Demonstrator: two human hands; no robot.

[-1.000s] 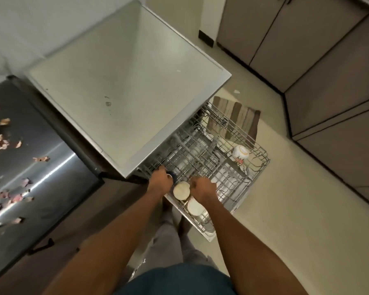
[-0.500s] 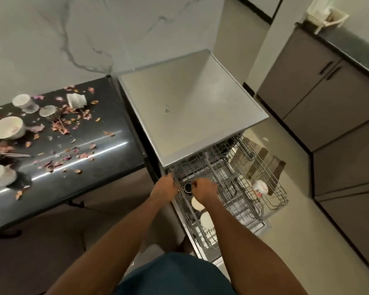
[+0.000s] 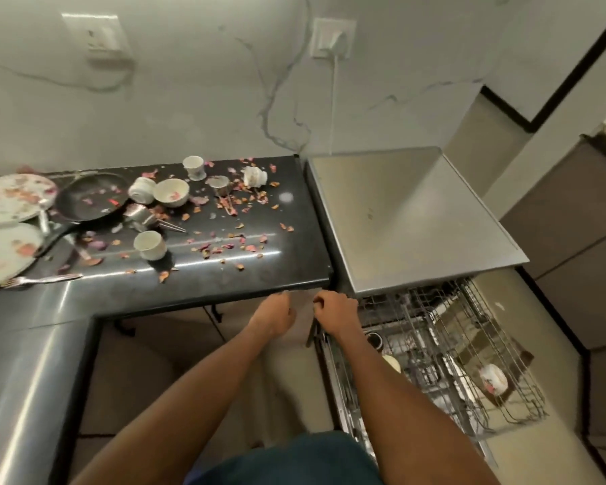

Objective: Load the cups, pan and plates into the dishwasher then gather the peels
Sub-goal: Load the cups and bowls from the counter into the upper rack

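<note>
Both hands empty w/ fingers loosely curled, left hand (image 3: 275, 315) & right hand (image 3: 335, 311) hovering btwn counter (image 3: 294, 271) & dishwasher rack (image 3: 469, 351), which is holding approx 3 cups (image 3: 492, 378), while pan (image 3: 91, 197), plates (image 3: 11, 197), more cups & peels (image 3: 238, 201) are sitting on the counter waiting.

Cups (image 3: 150, 245), black pan (image 3: 91, 197), plates (image 3: 13, 197) among scattered peels (image 3: 238, 201); dishwasher (image 3: 410, 218) rack out.

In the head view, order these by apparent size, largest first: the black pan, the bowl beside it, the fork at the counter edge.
1. black pan
2. fork, long but thin
3. bowl

Fork and bowl look close; unsure.
</note>
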